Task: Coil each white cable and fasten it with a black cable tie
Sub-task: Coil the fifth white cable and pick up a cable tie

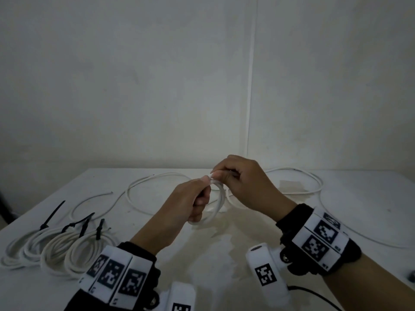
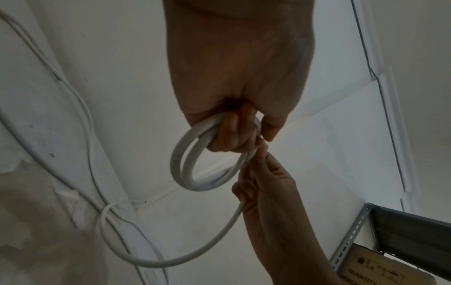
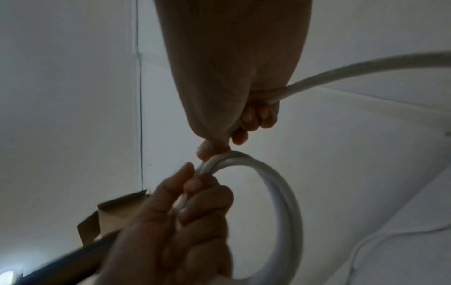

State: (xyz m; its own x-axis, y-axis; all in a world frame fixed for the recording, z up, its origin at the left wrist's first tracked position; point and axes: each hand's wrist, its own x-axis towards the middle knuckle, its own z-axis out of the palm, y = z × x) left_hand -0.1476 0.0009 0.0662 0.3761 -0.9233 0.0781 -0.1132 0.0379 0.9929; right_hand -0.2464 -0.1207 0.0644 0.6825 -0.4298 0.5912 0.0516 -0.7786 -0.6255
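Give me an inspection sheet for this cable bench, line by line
Surface: white table, stained near the middle.
Job's things: small white coil being wound; finished coils with black cable ties at near left.
Clutter: nothing seen.
Grippers: left hand grips the coil; right hand pinches the feeding strand.
Cables: loose white cables lie behind the hands and to the right.
Surroundings: plain white wall; metal shelf in the left wrist view.
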